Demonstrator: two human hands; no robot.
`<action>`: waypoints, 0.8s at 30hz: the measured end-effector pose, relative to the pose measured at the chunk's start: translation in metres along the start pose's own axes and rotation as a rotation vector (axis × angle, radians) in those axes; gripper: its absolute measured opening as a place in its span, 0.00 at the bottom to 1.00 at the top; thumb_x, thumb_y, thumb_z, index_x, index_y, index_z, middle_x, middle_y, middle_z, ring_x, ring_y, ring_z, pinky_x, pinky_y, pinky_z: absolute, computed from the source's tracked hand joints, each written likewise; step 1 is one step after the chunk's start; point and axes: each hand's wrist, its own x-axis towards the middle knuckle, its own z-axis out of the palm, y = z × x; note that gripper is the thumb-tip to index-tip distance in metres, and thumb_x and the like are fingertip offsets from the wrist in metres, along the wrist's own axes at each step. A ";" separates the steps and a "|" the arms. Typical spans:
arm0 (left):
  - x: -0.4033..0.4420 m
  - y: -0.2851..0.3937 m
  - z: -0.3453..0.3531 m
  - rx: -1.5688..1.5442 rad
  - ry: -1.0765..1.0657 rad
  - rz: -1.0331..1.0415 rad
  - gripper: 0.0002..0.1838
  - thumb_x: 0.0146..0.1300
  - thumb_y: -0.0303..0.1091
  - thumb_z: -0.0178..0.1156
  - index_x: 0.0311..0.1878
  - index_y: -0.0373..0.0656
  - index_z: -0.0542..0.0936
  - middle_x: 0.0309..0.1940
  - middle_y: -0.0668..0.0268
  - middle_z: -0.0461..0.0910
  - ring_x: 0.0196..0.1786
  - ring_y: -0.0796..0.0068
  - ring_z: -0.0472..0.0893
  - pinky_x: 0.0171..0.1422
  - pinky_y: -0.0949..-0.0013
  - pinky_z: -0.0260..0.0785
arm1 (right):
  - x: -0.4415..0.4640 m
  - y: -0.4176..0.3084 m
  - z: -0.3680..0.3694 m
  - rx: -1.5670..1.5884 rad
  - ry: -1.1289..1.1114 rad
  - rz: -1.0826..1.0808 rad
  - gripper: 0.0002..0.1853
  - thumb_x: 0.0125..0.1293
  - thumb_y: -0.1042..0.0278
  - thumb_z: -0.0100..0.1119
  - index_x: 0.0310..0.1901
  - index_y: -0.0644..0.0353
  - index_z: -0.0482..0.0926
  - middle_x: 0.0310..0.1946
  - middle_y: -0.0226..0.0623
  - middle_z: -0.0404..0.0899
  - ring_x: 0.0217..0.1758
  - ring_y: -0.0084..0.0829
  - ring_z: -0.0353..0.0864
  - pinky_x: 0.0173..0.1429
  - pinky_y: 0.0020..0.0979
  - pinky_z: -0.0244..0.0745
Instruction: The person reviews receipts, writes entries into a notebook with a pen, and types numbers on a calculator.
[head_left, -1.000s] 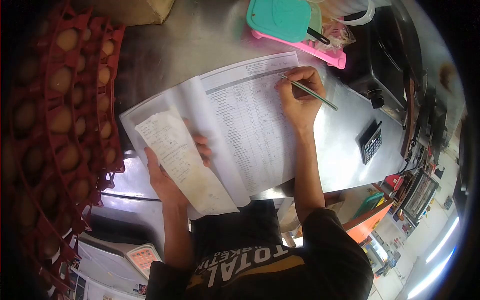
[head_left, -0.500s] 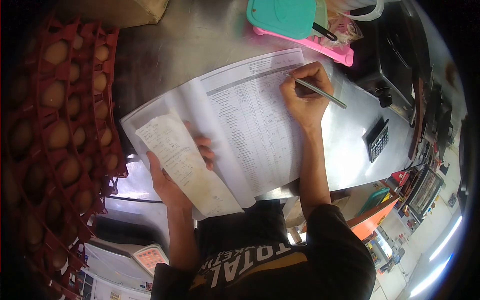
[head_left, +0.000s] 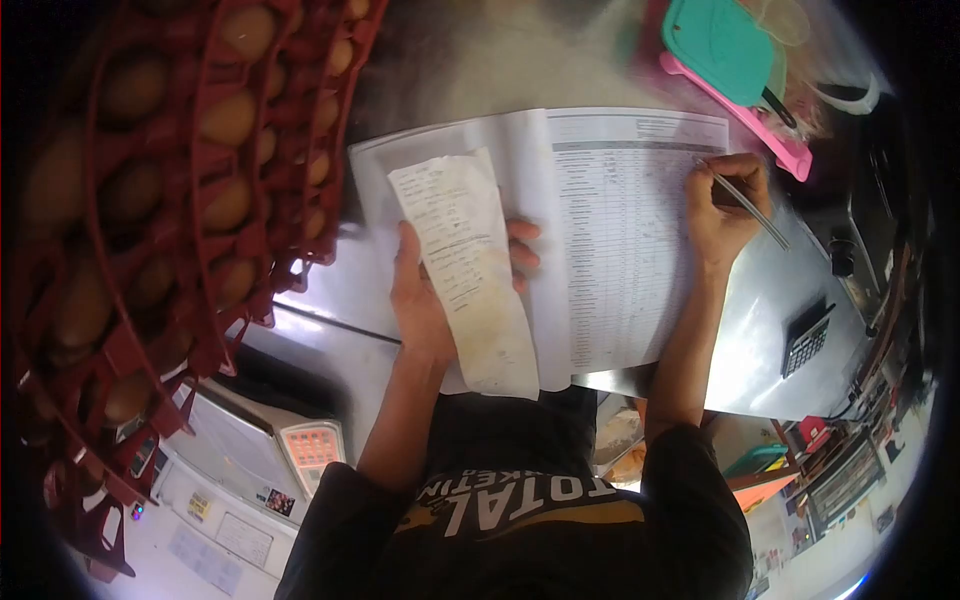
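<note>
- The left hand point(head_left: 422, 310) is curled around the slip point(head_left: 485, 300), thumb on one side and fingertips on the other. The slip lies over the book's left page; its lower end reaches past the fingers, so it could droop or curl and hide its last lines.
- The right hand point(head_left: 722, 228) pinches the pen point(head_left: 752, 207), its tip at the upper right of the book point(head_left: 620, 250). Whether it touches paper I cannot tell.
- The printed rows are narrow and close together; a small drift of the wrist could put a figure on the wrong line.
- The slip's writing looks faint and cramped, so a number could be misread when the eye moves between the two papers.
- The book lies open on the counter point(head_left: 480, 60), its bottom edge near the counter's near edge. No fingers seem to clamp the right page, and the right forearm crosses its lower corner: a pull of that arm could skew the page or smudge it.
- The leaf at the fold bulges and might spring over.
- The egg trays point(head_left: 298, 130) stand just left of the book; a wide swing of the left arm could knock them and crack eggs.
- The calculator point(head_left: 806, 345) sits right of the right forearm, where an elbow might nudge it.
</note>
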 end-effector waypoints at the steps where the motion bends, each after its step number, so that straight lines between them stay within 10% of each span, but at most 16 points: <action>1: 0.000 0.000 -0.001 0.002 0.005 0.010 0.47 0.75 0.72 0.29 0.74 0.37 0.65 0.59 0.40 0.77 0.52 0.54 0.82 0.50 0.59 0.77 | 0.001 -0.001 0.000 -0.031 0.017 0.009 0.08 0.58 0.77 0.69 0.33 0.58 0.76 0.29 0.26 0.81 0.32 0.14 0.77 0.38 0.17 0.70; 17: -0.001 0.001 0.006 0.024 -0.030 0.018 0.45 0.76 0.69 0.33 0.75 0.35 0.64 0.59 0.43 0.79 0.51 0.59 0.82 0.50 0.61 0.77 | 0.000 0.003 0.002 0.060 0.119 -0.089 0.05 0.56 0.79 0.61 0.31 0.59 0.75 0.27 0.27 0.78 0.29 0.16 0.74 0.34 0.21 0.69; 24: -0.006 -0.004 0.000 0.276 0.053 0.018 0.37 0.77 0.59 0.40 0.75 0.36 0.66 0.61 0.48 0.79 0.54 0.58 0.82 0.57 0.58 0.75 | -0.014 0.020 0.009 -0.117 0.232 -0.256 0.09 0.70 0.68 0.54 0.42 0.62 0.81 0.39 0.43 0.80 0.44 0.41 0.81 0.50 0.37 0.75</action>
